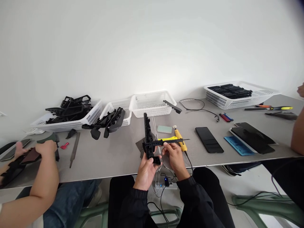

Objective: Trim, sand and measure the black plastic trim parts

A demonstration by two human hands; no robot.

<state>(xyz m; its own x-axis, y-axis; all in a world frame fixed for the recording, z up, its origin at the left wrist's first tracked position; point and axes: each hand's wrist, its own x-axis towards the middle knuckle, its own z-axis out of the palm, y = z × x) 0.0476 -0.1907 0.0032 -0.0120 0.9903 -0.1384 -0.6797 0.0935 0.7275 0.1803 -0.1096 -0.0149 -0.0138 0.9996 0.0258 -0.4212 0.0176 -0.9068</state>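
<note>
Grey table (104,158), white wall (152,47) behind — left fingers (148,161) curled round black part (148,129); right fingers (168,147) pinched on caliper (177,141).

The left hand (145,172) grips a black plastic part (147,129); the right hand (175,157) holds a black caliper (156,143) against it.

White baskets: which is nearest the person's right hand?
Third basket from the left: one dark part sits at its right front corner; the others each hold several.

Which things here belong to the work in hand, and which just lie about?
In hand:
black plastic part (left hand)
black caliper-like tool (right hand)
possibly yellow corded tool, unheld

Apparently lying about:
dark phone
blue panel
coloured lighter-shaped items
</note>
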